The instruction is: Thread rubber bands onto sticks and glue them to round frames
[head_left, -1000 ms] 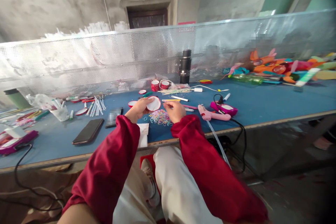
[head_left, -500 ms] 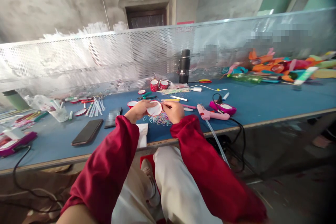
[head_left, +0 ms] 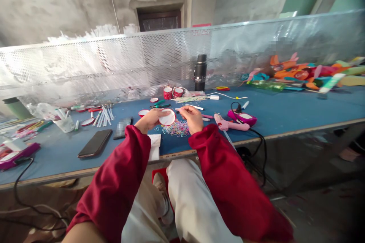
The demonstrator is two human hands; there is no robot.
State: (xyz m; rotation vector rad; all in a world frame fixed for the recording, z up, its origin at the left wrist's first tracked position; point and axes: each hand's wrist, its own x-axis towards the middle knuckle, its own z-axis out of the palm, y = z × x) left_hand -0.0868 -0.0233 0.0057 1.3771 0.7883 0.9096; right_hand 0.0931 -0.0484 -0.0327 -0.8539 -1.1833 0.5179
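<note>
My left hand (head_left: 152, 118) grips a round white disc with a red rim (head_left: 167, 117), thumb laid over its face. To its right, apart from the disc, my right hand (head_left: 192, 117) is closed in a pinch; what its fingertips hold is too small to make out. Below the disc and between both hands lies a pile of small coloured loops (head_left: 178, 129). Another red-rimmed white round piece (head_left: 143, 113) rests just behind my left hand. A pink glue gun (head_left: 229, 123) lies to the right of my right hand.
A dark phone (head_left: 95, 143) lies at left, near a white cup of sticks (head_left: 64, 123). Pliers (head_left: 160, 104) and a black flask (head_left: 200, 73) stand further back. At right is a purple power strip (head_left: 242, 117) with a cord. A perforated metal screen (head_left: 119, 64) closes off the back.
My right hand has drawn away from the disc's edge, a little to the right and up. My left hand stays nearly in place with the disc, which has shifted slightly left.
</note>
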